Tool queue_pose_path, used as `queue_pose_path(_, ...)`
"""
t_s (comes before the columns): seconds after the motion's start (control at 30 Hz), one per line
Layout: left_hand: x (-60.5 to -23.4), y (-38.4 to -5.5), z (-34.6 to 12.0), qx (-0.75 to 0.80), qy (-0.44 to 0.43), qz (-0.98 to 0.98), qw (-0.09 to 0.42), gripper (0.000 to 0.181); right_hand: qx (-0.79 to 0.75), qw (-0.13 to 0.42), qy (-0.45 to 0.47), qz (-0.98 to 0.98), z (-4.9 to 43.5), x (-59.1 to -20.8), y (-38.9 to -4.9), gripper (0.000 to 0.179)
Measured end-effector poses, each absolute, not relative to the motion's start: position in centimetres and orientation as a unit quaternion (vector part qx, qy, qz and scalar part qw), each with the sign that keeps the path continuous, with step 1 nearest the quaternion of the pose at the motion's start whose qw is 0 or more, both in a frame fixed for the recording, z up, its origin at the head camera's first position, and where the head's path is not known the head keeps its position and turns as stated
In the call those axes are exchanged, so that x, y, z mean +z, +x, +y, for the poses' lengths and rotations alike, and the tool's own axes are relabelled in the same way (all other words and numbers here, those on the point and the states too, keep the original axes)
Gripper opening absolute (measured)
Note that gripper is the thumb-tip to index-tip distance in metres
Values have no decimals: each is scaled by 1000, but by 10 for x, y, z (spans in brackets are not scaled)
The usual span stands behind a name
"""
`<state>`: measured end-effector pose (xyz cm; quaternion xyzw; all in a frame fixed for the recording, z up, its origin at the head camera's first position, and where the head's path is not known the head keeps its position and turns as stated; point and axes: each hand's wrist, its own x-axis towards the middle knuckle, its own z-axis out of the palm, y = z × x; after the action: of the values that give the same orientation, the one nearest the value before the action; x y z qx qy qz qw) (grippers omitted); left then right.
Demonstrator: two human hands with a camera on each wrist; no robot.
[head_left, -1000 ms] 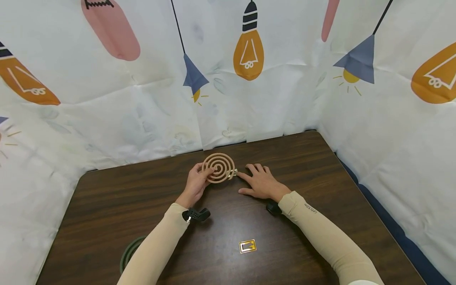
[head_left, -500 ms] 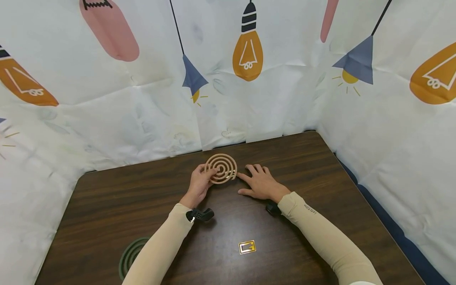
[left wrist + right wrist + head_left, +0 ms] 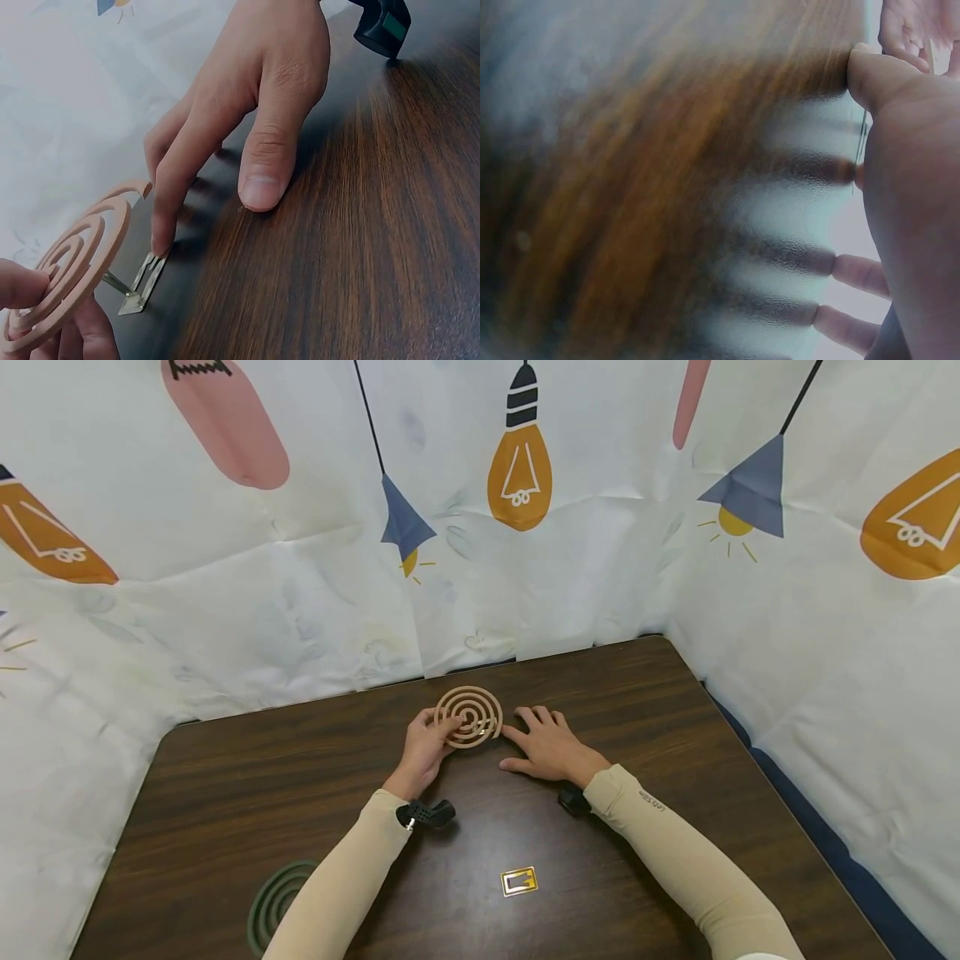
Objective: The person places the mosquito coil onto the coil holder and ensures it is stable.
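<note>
A tan mosquito coil [image 3: 480,700] is pinched between the thumb and fingers of my left hand [image 3: 422,750], near the table's back edge. It is tilted over a flat metal coil stand [image 3: 133,301], whose raised prong reaches up behind the coil's near rim. Whether the prong touches the coil I cannot tell. My right hand [image 3: 551,750] is spread palm down just to the right, and its index fingertip presses the far end of the stand onto the table. From the head camera, the coil covers most of that stand.
Toward the front lies a second, gold-coloured metal stand [image 3: 519,882]. A green mosquito coil [image 3: 262,902] sits at the front left, partly behind my left sleeve. A patterned white cloth [image 3: 330,610] hangs close behind the dark wooden table [image 3: 637,693].
My left hand has moved the tan coil slightly right, so it now covers the stand that showed at its right edge. The right hand stays in place. More of the green coil shows.
</note>
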<state>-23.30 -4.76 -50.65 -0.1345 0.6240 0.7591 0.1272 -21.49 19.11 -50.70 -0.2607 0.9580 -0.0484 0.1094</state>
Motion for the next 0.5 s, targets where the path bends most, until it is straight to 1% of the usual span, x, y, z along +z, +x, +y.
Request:
queue_pose_path(0.3, -509, -234, -42, 763, -138, 619, 128, 36, -53, 104, -260, 959, 191, -505, -214, 70)
queue_pose_path(0.5, -512, -235, -40, 763, -141, 617, 127, 36, -48, 107, -261, 958, 191, -505, -214, 71)
